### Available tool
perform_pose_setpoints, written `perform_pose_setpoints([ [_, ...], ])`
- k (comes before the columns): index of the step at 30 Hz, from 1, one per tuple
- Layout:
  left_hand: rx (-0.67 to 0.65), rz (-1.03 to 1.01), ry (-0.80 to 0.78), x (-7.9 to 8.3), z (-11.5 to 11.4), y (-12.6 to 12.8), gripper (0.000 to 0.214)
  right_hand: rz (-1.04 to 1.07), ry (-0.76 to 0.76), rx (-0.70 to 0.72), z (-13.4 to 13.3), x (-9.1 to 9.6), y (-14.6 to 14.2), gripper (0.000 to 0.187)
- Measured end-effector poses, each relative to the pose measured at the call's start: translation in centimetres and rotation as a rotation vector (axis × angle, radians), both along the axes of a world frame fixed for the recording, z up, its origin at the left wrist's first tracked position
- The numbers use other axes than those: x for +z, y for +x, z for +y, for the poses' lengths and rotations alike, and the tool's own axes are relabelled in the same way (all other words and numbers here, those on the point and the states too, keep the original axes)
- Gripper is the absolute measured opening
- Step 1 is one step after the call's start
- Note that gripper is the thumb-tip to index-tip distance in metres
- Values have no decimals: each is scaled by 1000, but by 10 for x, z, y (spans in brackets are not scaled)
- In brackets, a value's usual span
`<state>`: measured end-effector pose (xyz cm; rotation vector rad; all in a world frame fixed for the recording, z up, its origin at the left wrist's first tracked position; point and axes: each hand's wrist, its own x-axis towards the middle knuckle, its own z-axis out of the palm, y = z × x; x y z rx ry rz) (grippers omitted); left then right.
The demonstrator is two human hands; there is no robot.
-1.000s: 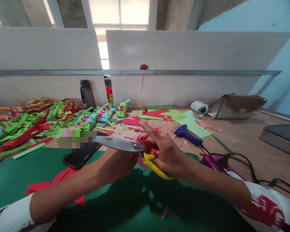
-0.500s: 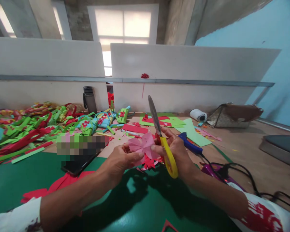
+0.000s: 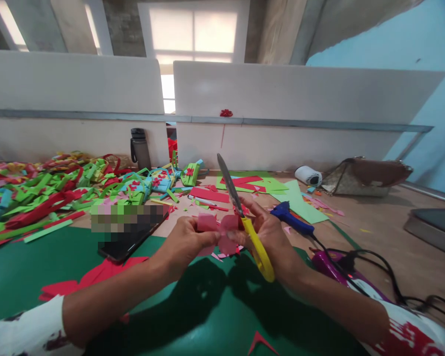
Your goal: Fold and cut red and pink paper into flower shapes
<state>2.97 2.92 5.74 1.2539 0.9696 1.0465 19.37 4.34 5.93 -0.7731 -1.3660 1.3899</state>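
Observation:
Both my hands meet above the green mat (image 3: 29, 277) on a pink paper cut-out (image 3: 217, 230). My left hand (image 3: 185, 243) pinches its left side with closed fingers. My right hand (image 3: 269, 237) grips yellow-handled scissors (image 3: 244, 217), blades shut and pointing up and away, while its fingertips also touch the pink paper's right side. Small red and pink scraps (image 3: 222, 254) lie on the mat just below the hands.
A black phone (image 3: 128, 242) lies left of my hands. A heap of coloured paper strips (image 3: 52, 193) fills the left. A blue glue gun (image 3: 291, 220), a purple tool with black cables (image 3: 341, 262), green and red sheets (image 3: 252, 183), a grey bottle (image 3: 140, 148), a tape roll (image 3: 307, 175) and a bag (image 3: 367, 175) stand behind.
The scissors swung from lying flat, pointing left, to upright. The pink paper came up between both hands, spread out, and is now bunched more tightly between the fingers.

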Motion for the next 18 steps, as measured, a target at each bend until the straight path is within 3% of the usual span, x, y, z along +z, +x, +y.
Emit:
perform_pose_setpoints([
  [6, -146, 278, 139, 12, 1, -7, 11, -44, -49, 26, 4, -4, 4, 82],
  [10, -213, 421, 190, 14, 4, -11, 18, -70, -29, 6, 6, 4, 9, 82],
  [15, -309, 463, 168, 15, 4, -12, 20, -159, -42, 110, 0, 15, 7, 87],
  [18, -278, 431, 163, 13, 5, -10, 18, -187, -49, 120, -4, 12, 2, 84],
])
